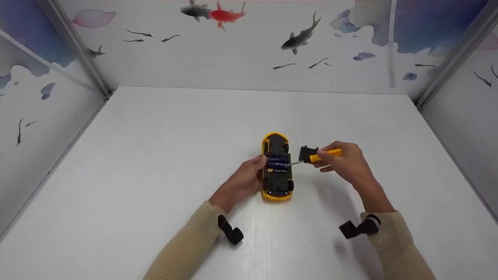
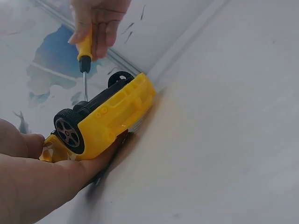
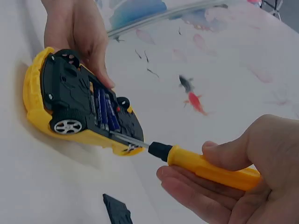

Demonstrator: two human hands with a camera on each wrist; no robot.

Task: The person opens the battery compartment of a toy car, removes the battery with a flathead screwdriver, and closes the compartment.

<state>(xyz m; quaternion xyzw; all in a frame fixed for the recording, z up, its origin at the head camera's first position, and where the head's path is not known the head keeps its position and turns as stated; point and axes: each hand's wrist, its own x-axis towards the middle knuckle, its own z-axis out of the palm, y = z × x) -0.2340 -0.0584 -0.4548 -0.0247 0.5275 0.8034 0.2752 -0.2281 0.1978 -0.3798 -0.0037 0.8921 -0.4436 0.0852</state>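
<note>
The right hand [image 1: 346, 160] is pinching a yellow-handled screwdriver [image 1: 328, 154], its tip reaching the side of the exposed batteries [image 1: 276, 163] in a yellow toy car [image 1: 278, 183], which is being held underside-up near the middle of a white counter [image 1: 148, 186]. The left hand [image 1: 246, 177] is gripping the car's left side, thumb over the edge. A black cover [image 1: 306, 153] is lying on the counter just beside the right hand, which, with the screwdriver, is partly blocking the head view of it. Fish-patterned panels [image 1: 241, 58] are standing behind and on both sides.
</note>
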